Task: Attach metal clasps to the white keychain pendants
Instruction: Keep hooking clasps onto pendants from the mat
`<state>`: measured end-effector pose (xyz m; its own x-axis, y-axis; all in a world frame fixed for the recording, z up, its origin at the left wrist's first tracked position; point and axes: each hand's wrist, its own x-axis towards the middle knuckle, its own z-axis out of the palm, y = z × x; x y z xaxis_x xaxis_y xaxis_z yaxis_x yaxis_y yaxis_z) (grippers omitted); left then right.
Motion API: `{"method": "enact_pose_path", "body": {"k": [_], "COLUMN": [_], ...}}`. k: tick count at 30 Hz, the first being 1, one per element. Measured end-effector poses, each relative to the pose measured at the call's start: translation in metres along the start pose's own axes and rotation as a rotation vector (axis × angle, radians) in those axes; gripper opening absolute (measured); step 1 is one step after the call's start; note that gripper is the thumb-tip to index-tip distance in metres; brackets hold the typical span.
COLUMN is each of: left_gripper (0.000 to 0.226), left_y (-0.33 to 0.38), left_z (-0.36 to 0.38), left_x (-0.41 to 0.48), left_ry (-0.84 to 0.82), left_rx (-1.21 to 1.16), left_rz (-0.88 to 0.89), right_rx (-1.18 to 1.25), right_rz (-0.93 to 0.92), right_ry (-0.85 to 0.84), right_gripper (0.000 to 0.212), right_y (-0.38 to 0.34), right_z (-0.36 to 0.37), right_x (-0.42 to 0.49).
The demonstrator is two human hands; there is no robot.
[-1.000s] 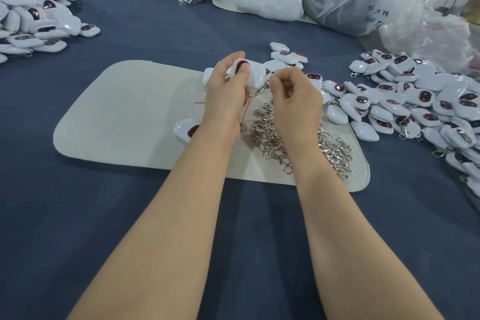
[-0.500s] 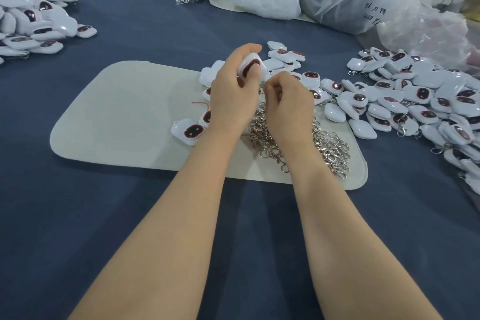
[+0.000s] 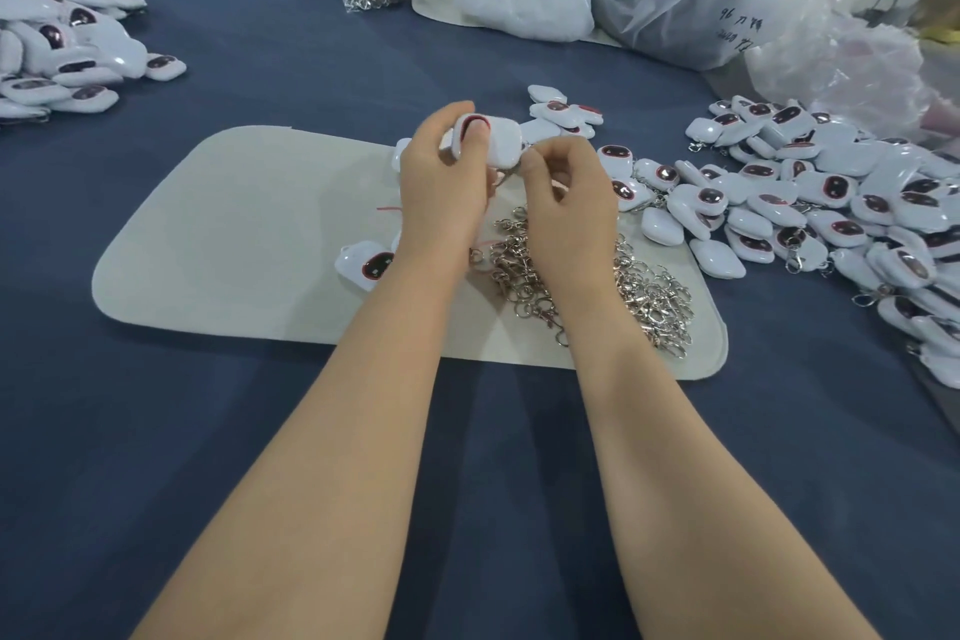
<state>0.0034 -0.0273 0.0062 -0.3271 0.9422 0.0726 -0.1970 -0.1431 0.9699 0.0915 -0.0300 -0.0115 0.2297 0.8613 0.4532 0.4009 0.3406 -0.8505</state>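
Above the pale mat (image 3: 234, 234), my left hand (image 3: 441, 182) is gripping a white pendant (image 3: 498, 140), thumb pressing its dark window. My right hand (image 3: 566, 203), fingers curled, is pinching a metal clasp (image 3: 508, 178) (mostly hidden) at its lower corner, over the loose clasps (image 3: 649, 296).

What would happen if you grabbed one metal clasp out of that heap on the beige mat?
The heap of metal clasps looks tangled, hooks and rings interlocked, so pulling one would probably drag neighbours along. Each seems small and thin, likely light. Loose links would probably dangle rather than stay stiff.
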Motion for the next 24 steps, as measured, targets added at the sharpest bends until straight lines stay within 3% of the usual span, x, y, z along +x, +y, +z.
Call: {"method": "enact_pose_path", "body": {"k": [5,9,17,24], "left_gripper": [0.01,0.019,0.019,0.019], "left_y": [0.001,0.0026,0.0019,0.0016], "left_z": [-0.0035,-0.0042,-0.0059,-0.0065], "left_x": [0.003,0.0019,0.0041,0.0048], "left_ry": [-0.047,-0.057,-0.033,-0.025], "left_rx": [-0.255,-0.276,-0.281,-0.326], "left_rz": [-0.284,-0.312,-0.331,-0.387], "right_rx": [0.279,0.329,0.544,0.394], "right_rz": [0.152,0.176,0.269,0.198], "right_ry": [-0.062,-0.063,-0.159,-0.175], "right_gripper": [0.015,0.005,0.008,0.008], "right_y": [-0.0041,-0.0027,-0.0016,-0.0015], "right_z": [-0.0001,-0.0009,-0.0033,-0.0041], "right_x": [0.0015,0.0033,0.0057,0.0044]}}
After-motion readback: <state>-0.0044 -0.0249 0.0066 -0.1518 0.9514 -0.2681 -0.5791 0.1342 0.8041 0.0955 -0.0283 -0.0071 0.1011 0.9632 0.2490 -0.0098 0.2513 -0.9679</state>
